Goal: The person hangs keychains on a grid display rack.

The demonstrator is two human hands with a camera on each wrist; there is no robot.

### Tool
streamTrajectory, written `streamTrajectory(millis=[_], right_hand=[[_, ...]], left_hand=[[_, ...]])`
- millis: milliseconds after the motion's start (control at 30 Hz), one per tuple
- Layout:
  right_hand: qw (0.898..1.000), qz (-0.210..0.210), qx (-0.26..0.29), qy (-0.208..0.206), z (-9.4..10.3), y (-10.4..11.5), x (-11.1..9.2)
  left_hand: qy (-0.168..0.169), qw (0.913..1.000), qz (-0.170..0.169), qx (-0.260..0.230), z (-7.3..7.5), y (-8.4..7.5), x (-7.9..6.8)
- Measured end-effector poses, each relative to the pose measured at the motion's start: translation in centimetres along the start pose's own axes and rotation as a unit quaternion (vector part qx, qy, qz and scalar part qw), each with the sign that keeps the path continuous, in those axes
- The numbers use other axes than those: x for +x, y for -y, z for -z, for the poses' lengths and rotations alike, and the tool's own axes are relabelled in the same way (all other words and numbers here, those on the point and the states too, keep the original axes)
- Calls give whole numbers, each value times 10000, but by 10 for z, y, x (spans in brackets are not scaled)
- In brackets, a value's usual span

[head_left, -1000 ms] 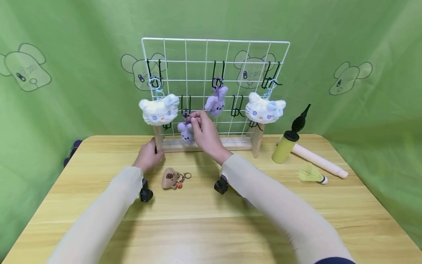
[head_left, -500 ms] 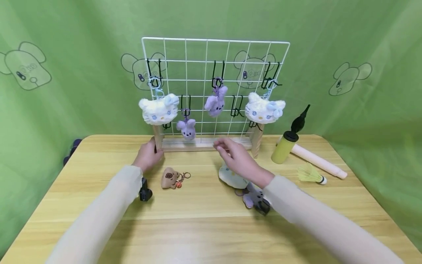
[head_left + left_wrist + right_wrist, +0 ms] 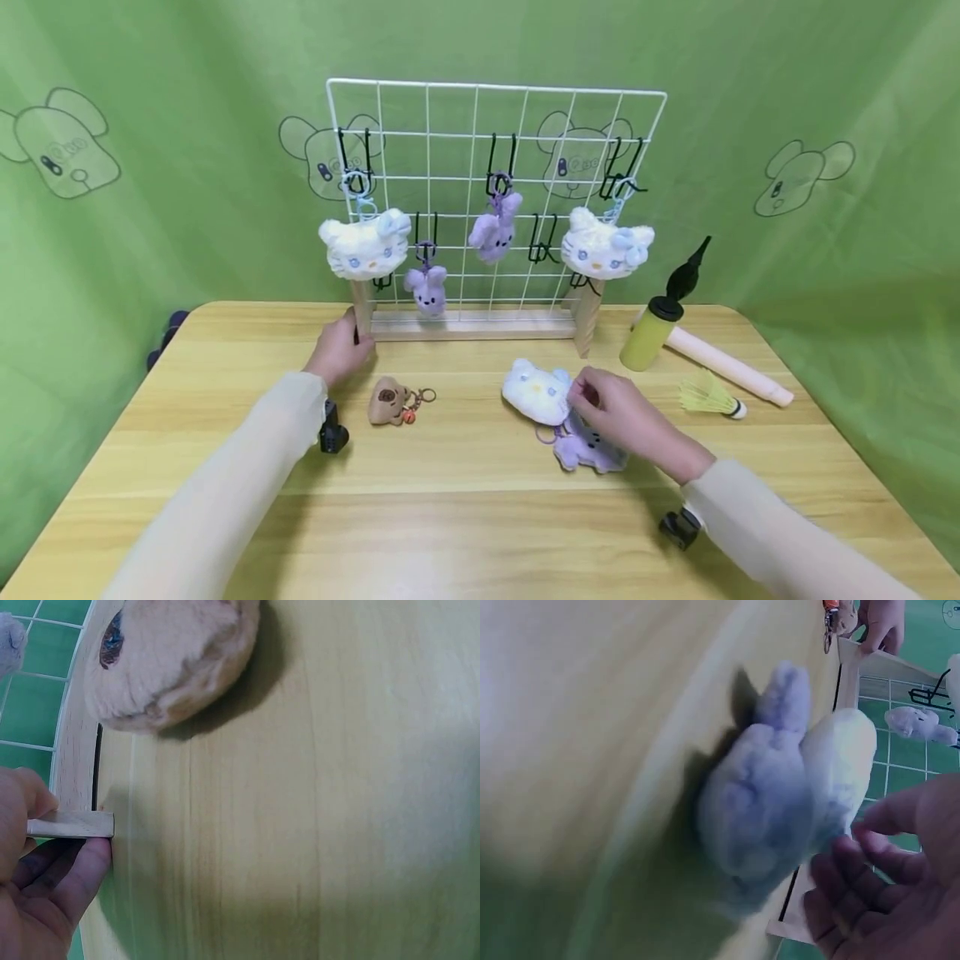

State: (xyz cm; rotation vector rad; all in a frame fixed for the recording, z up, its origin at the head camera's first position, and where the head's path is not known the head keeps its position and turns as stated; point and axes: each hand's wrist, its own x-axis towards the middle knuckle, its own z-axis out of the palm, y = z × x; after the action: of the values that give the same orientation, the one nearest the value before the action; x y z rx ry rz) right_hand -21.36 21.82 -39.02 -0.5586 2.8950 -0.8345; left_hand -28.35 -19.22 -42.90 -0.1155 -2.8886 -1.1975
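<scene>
Fingers of the left hand [image 3: 339, 350] grip the rack foot [image 3: 82, 823], those of the right hand [image 3: 611, 406] loosely parted beside the white plush [image 3: 534, 393], on table [image 3: 420, 533] against a purple plush [image 3: 581, 456], shuttlecock [image 3: 711, 395] farther right.

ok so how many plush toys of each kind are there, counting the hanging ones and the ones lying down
White cat plushes: 3 (two hanging, one lying)
Purple rabbit plushes: 3 (two hanging, one lying)
Brown animal plush: 1 (lying)
Total: 7
</scene>
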Motion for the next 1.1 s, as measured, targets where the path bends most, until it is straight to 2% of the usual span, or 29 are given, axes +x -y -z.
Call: streamTrajectory(millis=[300,500,633,867,1100], right_hand=[[9985,353,-136,386,-18,-7,-9],[9949,473,-683,568,-28,-2,-6],[9934,604,-730,652,-31,0,-5],[9937,573,-43,959,-24,-1,-4],[9863,663,683,1349,-9,-15,-12]], left_hand=[[58,10000,74,-13,2,2,-2],[28,10000,45,60,3,3,-4],[41,10000,48,34,0,1,-3],[35,10000,-6,-5,-2,2,0],[11,10000,24,28,2,3,0]])
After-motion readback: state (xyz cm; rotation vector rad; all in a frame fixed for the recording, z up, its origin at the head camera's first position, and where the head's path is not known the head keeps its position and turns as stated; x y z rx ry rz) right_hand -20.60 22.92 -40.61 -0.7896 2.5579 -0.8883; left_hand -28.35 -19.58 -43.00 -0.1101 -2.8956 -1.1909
